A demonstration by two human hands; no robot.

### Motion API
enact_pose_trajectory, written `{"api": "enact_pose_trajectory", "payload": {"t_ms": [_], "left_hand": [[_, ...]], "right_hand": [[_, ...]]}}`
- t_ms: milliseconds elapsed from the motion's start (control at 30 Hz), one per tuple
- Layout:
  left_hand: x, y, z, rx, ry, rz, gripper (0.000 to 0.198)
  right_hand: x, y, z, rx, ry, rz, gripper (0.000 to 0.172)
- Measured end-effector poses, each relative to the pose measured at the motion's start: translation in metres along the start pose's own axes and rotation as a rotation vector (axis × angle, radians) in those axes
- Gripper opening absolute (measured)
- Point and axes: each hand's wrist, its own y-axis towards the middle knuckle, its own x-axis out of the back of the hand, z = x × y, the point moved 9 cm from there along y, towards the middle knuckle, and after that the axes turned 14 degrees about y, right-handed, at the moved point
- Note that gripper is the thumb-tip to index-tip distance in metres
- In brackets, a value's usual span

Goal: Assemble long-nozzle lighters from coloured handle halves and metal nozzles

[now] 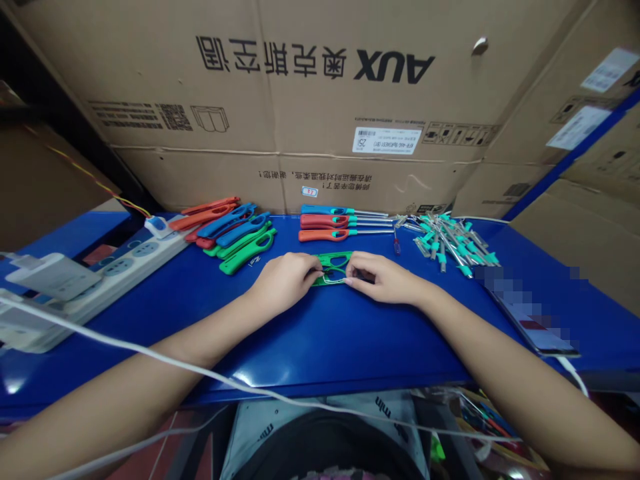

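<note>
My left hand (285,283) and my right hand (383,279) meet at the middle of the blue table (310,340). Between them lies a green plastic handle piece (334,268), flat on the table. Both hands have their fingers closed on its ends, the left on its left end, the right on its right end. A thin metal part shows at the piece's lower edge. Part of the piece is hidden under my fingers.
A pile of red, blue and green handles (227,232) lies at the back left. Three assembled screwdrivers (340,223) lie behind my hands, several green-tipped metal shafts (450,243) at the right. A white power strip (100,273) sits left; a phone (530,313) right; cardboard boxes (310,100) behind.
</note>
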Motion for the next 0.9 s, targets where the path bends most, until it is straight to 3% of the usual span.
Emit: {"api": "enact_pose_trajectory", "payload": {"t_ms": [900], "left_hand": [[0.0008,-0.0025,-0.0053,-0.026,0.049,-0.003,0.019]], "right_hand": [[0.0028,0.0017,-0.0046,-0.005,-0.001,-0.056,0.017]]}}
